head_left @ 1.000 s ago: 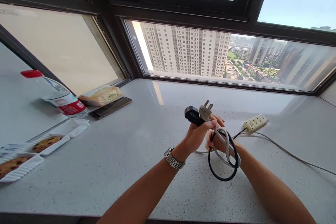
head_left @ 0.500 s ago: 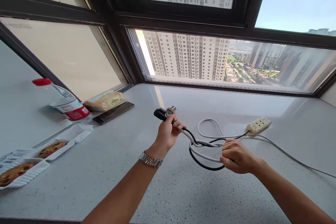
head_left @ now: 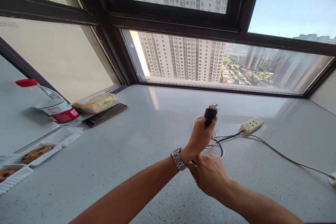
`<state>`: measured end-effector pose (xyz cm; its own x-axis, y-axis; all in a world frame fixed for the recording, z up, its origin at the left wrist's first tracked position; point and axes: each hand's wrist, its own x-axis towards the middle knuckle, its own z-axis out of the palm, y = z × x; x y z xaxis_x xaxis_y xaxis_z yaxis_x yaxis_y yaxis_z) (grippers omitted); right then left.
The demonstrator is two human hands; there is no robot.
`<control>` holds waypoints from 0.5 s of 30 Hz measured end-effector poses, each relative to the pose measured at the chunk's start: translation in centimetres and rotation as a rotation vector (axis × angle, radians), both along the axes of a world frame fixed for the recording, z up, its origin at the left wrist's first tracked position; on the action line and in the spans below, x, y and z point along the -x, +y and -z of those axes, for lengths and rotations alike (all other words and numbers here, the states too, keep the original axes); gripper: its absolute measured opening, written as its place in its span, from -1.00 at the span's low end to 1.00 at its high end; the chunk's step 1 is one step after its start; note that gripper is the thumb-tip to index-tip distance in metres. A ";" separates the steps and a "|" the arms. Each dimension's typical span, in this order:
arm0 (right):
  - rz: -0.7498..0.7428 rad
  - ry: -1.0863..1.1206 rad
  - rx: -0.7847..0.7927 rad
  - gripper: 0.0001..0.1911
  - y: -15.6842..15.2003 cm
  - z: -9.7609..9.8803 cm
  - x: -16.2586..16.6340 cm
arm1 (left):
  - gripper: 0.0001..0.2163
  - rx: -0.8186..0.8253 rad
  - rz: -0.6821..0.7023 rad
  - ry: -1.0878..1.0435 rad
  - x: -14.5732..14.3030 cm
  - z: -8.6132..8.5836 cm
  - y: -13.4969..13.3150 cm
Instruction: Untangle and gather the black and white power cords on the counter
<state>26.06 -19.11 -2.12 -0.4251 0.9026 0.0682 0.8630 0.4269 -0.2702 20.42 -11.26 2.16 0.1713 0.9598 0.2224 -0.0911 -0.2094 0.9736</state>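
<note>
My left hand [head_left: 200, 137] is closed around the cords just below a black plug [head_left: 210, 115], whose side hides most of a second, metallic-looking plug [head_left: 213, 107] with its prongs pointing away. Under that wrist, my right hand [head_left: 210, 171] has its fingers curled on the looped black and white cords [head_left: 221, 147]; the fingers are partly hidden by the left wrist. Loops of cord show between the hands and to their right. One black cord runs to the cream power strip [head_left: 252, 126], which lies flat on the speckled white sill [head_left: 162, 189].
At the left lie a phone [head_left: 105, 114], a yellow packet [head_left: 97, 103], a red-capped bottle [head_left: 52, 106] and white plastic trays with cookies [head_left: 36, 154]. A grey cord [head_left: 283, 155] trails right to a white block [head_left: 332, 180]. Window frames border the sill's far edge.
My left hand has carried the plugs to the right. My right hand has moved left and nearer, drawing the cords under my left wrist, so my forearms now meet.
</note>
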 end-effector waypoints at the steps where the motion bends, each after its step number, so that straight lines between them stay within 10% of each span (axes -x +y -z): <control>1: -0.020 -0.025 -0.013 -0.80 -0.1 0.9 0.2 | -0.72 0.102 0.018 -0.056 -0.4 -0.5 0.6; 9: -0.196 -0.085 -0.293 -0.67 0.3 4.2 -9.6 | -0.68 0.407 -0.189 -0.386 5.9 -5.8 8.1; 15: -0.232 0.035 -0.265 -0.76 0.8 4.3 -14.4 | -0.71 0.460 -0.269 -0.350 7.7 -0.5 8.6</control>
<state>40.45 -18.30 -6.39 -0.6100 0.7312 0.3054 0.7269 0.6698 -0.1518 12.76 -2.70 2.71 -0.0975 0.9697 -0.2239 -0.4227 0.1633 0.8914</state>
